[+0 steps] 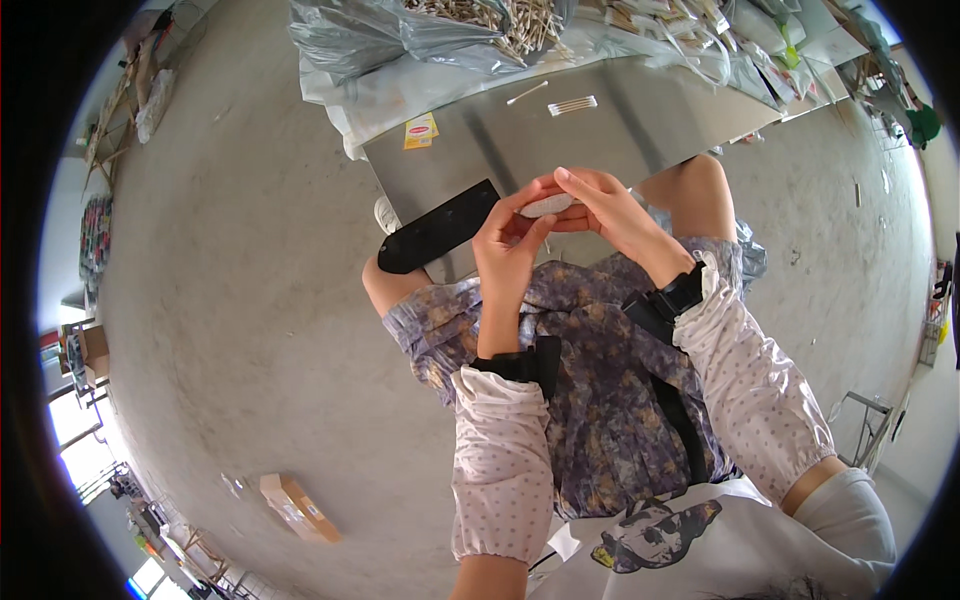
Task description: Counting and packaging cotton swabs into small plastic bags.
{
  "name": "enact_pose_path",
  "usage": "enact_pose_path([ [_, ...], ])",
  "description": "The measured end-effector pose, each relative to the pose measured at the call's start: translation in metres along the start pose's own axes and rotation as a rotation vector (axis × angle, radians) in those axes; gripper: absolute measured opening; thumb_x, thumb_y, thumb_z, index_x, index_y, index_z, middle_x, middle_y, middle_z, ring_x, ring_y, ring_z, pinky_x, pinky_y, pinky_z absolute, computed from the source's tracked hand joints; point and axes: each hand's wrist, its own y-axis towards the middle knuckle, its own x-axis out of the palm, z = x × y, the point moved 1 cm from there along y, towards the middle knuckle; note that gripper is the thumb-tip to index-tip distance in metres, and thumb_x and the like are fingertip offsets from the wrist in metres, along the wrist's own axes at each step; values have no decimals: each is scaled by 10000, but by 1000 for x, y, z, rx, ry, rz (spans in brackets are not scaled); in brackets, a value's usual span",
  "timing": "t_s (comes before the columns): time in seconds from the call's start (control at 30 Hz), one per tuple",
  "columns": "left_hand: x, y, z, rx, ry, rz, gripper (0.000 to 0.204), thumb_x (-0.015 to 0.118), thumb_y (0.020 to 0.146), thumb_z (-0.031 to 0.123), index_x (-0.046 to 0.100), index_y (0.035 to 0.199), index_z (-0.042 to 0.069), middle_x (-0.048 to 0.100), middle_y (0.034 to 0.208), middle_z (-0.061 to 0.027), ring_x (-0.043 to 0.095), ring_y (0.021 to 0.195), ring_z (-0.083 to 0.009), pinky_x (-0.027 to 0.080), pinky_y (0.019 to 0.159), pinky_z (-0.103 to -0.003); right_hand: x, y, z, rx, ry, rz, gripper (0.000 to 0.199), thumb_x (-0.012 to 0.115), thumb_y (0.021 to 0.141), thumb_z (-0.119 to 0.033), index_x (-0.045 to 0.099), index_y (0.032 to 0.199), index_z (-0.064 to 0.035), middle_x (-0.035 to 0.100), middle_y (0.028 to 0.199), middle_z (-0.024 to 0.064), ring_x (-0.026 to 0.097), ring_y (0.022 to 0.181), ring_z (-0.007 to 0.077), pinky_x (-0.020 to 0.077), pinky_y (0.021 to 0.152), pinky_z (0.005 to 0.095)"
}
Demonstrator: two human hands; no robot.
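Observation:
Between my two hands, just over the near edge of the metal tabletop, is a bundle of cotton swabs [547,206]. Its packed white tips form an oval facing up, while the sticks are hidden by my fingers. My left hand [508,232] is closed round the left side with the thumb in front. From the right, my right hand [610,210] wraps the other side, its fingers arched over the far edge. Farther off on the tabletop [540,135] lie a small row of cotton swabs [573,106] and a single swab [527,93].
A heap of wooden-stick swabs [530,28] fills a grey plastic bag [360,40] at the back. Packaged swabs [660,20] are piled at back right. A yellow-and-red packet [420,131] lies left. A long black flat piece [440,230] juts over the tabletop's near left edge.

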Motion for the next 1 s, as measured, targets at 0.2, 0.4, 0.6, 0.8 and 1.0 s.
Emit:
enact_pose_path([
  [0.2,3,3,-1,-22,-4,34,245,717,866,-32,710,1105,19,686,947,-28,600,718,-64,494,615,-207,1,-3,3,-130,-60,-56,362,666,950,-179,592,1263,-12,667,1156,77,674,988,145,553,903,292],
  [0.4,5,4,1,-11,-2,116,165,715,880,-9,739,1039,26,704,933,-33,605,714,-64,491,591,-200,-3,2,10,-207,-93,37,190,654,940,-72,661,1115,-1,695,1062,65,676,934,126,575,820,273],
  [0.6,5,2,3,27,18,136,131,717,886,14,748,1012,32,706,953,-30,614,751,-65,497,609,-202,0,4,15,-268,-80,91,121,665,929,-49,681,1028,19,705,1041,74,681,892,118,580,789,260],
  [0.8,2,5,0,-50,29,106,171,721,878,4,740,1047,23,699,985,-37,606,773,-57,481,652,-192,-4,7,14,-263,-159,90,124,672,922,-37,681,1023,35,704,1092,101,682,901,117,581,785,249],
  [1.0,4,6,-1,34,99,122,174,728,871,11,750,1042,32,688,976,-26,594,736,-53,477,611,-188,-5,8,12,-271,-103,107,149,673,920,-35,691,1048,39,711,1092,111,686,894,128,588,812,253],
])
